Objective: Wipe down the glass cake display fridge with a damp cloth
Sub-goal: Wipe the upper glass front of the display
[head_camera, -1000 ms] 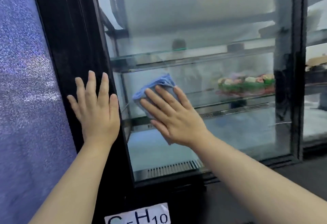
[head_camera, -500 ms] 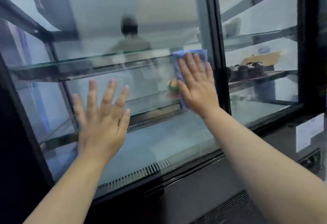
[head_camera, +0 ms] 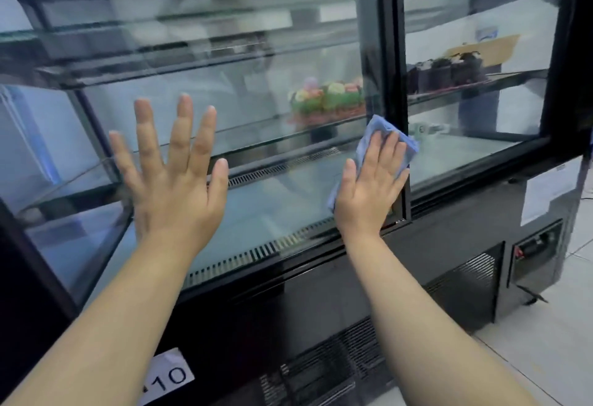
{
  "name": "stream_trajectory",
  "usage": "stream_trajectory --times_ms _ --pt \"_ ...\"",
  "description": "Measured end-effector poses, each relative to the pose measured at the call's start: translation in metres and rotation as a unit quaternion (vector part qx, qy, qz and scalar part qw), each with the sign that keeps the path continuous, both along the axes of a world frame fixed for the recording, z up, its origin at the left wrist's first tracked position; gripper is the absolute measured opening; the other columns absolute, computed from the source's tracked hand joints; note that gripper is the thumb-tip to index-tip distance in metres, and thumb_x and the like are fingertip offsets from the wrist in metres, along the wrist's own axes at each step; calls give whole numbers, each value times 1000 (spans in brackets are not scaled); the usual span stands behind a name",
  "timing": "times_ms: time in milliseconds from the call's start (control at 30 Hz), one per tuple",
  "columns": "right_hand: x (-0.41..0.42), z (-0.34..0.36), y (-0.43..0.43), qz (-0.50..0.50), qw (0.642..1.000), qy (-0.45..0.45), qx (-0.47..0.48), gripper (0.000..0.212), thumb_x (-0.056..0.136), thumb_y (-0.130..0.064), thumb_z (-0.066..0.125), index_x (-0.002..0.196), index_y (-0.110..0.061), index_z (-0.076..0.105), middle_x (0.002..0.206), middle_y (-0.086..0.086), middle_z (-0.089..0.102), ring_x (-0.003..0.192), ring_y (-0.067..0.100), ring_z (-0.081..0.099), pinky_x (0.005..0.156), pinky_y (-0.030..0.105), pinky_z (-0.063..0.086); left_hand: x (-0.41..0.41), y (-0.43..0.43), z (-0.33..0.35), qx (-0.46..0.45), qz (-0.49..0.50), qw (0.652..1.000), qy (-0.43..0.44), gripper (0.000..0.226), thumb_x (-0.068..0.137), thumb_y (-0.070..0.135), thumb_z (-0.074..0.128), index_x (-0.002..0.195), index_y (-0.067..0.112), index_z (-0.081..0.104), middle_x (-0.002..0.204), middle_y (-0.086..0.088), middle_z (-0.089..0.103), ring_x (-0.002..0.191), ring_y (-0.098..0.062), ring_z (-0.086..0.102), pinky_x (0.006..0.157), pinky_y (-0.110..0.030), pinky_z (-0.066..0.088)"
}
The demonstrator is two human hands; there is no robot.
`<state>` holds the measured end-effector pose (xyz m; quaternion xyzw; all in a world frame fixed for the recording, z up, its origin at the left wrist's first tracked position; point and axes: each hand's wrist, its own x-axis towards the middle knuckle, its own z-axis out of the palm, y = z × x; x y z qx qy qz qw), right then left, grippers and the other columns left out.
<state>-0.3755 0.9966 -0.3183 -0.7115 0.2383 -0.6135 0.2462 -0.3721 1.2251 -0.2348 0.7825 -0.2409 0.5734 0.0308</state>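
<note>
ok so the landmark here is the black vertical frame post [head_camera: 390, 52] that splits the front of the glass cake display fridge [head_camera: 321, 296] into two panes. The right hand [head_camera: 369, 190] lies flat just left of that post, low on the pane. Its fingers are straight and close together with the thumb sticking out, and it's pressing a crumpled light-blue cloth [head_camera: 376, 126] onto the glass. The cloth pokes out above the fingertips, its right corner laps across the post itself, and another bit shows below the thumb. The left hand [head_camera: 173, 178] is well left of the post, fingers spread wide and pointing up, holding nothing, palm facing the same pane. Can't tell if it actually touches the glass. Inside, just left of the post on a glass shelf, sits a round green cake with pastel flower toppings [head_camera: 327, 101]. Right of the post there's a row of dark chocolate-looking cakes [head_camera: 446, 70] on a shelf. Way down and left of the post, on the black base, is a white sticker reading 10 [head_camera: 170, 376]
</note>
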Motion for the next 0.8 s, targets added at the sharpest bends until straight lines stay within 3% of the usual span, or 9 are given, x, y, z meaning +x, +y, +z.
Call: stream_trajectory --times_ms 67,133,233,300,433,500,567,700,800 --pt "6 11 55 27 999 -20 41 64 98 -47 15 151 -12 7 159 9 4 146 24 -1 115 56 4 0 18 -10 -46 3 999 4 54 98 37 29 150 28 13 158 -2 7 142 -39 -1 109 -55 -13" --pt "6 -11 104 57 984 26 -165 61 99 -47 14 151 -16 3 160 6 -3 146 23 -2 117 53 2 -2 40 -26 -84 18 996 22 54 98 34 31 149 26 15 157 -6 10 141 -40 1 108 -61 -5" --pt "2 -44 89 66 892 63 -442 58 101 -44 23 152 -22 6 159 -2 -11 147 20 -2 117 51 6 -4 76 -51 -95 48 994 37 56 97 30 37 149 26 14 157 -7 9 141 -38 -1 109 -61 -5" --pt "3 -34 69 36 910 46 -412 56 101 -43 26 151 -23 13 160 2 2 147 20 3 116 51 8 -5 100 -62 -102 55 992 46 57 98 29 37 149 25 12 157 -7 8 142 -38 -2 110 -58 -7" --pt "9 31 120 30 991 -6 -134 60 98 -43 23 148 -9 24 153 18 25 143 35 17 113 59 10 -7 144 -75 -141 86 985 57 57 98 27 34 149 23 10 158 -5 5 143 -37 -3 111 -54 -9" --pt "10 47 171 48 984 -21 -169 60 97 -44 26 147 -10 28 153 16 27 142 34 21 113 60 11 -8 162 -80 -158 93 980 79 56 98 27 29 149 24 9 158 -1 4 144 -33 -5 111 -55 -9" --pt "10 39 217 85 954 -9 -288 58 96 -44 31 147 -15 30 153 10 30 142 31 23 114 58 9 -8 173 -84 -171 57 979 99 54 98 28 25 149 24 10 158 3 3 144 -27 -8 113 -54 -8" --pt "4 -19 242 148 836 70 -524 54 98 -45 31 148 -23 30 154 -1 29 143 22 21 116 53 8 -12 177 -91 -201 -24 973 112 49 99 30 24 147 20 21 157 2 10 145 -26 -4 115 -52 -6" --pt "-4 -49 193 144 800 117 -571 53 99 -46 33 148 -26 30 154 -5 25 143 19 20 116 49 12 -18 170 -99 -213 -13 971 108 44 96 31 32 140 21 35 153 -4 23 144 -29 7 115 -52 4"
